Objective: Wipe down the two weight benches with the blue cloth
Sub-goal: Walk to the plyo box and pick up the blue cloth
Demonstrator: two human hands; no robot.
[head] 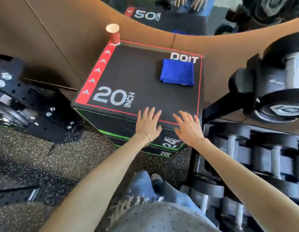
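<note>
The blue cloth [177,72] is lying folded flat in the upper right of the black box top [137,77], right of the frame's centre, just under the white lettering; nothing is resting on it. I am judging it soft, light and limp, likely to droop and unfold once lifted, so I would be pinching through all its layers at the near edge, or sliding fingers under that edge, rather than plucking at one corner. Folded, it is reading as almost square, its slightly longer side running left to right across the frame; the stacked layered edges are facing down the frame toward me.

My left hand [147,123] and right hand [189,127] are spreading flat, fingers straight and apart, side by side over the box's near edge at lower centre, holding nothing; whether they are pressing on the box I cannot tell. Both are sitting well short of the cloth. A red cup [113,33] is standing on the far left corner; dumbbells [271,77] are filling the right side. No bench is showing.
</note>
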